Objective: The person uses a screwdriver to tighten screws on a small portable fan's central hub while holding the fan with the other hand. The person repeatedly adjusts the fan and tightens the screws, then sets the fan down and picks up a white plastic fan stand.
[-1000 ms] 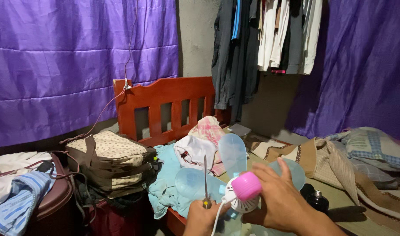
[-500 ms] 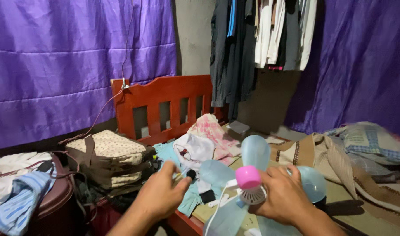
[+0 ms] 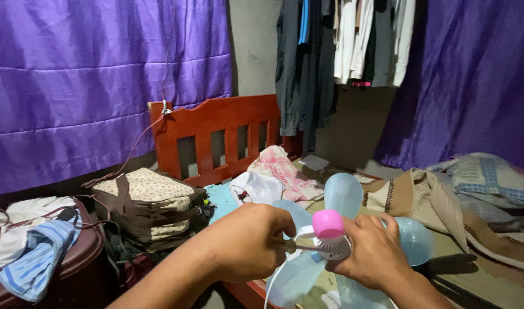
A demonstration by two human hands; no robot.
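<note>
Pink-capped fan hub low centre: left hand swings back in, clenched on a thin tool; right hand grasps the hub

Purple curtain, red headboard, hanging clothes, brown bag.

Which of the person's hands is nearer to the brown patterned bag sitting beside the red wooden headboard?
Left. The left hand, closed on a thin tool, is just right of and below the brown patterned bag. The right hand holds the small pink-capped fan farther right.
</note>
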